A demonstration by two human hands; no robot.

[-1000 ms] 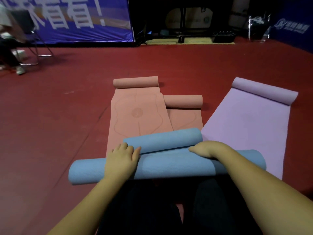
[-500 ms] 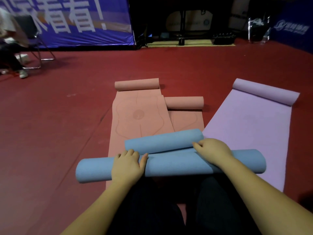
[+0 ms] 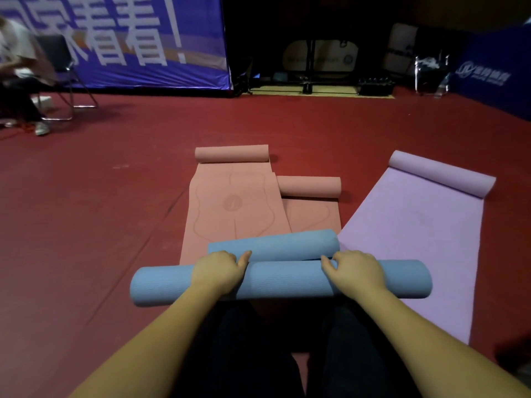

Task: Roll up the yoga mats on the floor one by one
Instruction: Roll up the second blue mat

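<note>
Lying crosswise under both, the rolled blue mat (image 3: 281, 280) is gripped by curled left hand (image 3: 219, 272) and right hand (image 3: 356, 272).

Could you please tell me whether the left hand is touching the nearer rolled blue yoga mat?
Touching: in the head view the left hand rests on top of the nearer rolled blue yoga mat, fingers curled over it.

A blue banner (image 3: 115, 38) along the back wall at left carries large white Chinese characters "看看" followed by an exclamation mark, while a darker blue banner (image 3: 488, 73) at far right shows a white logo with unreadable small characters.
</note>
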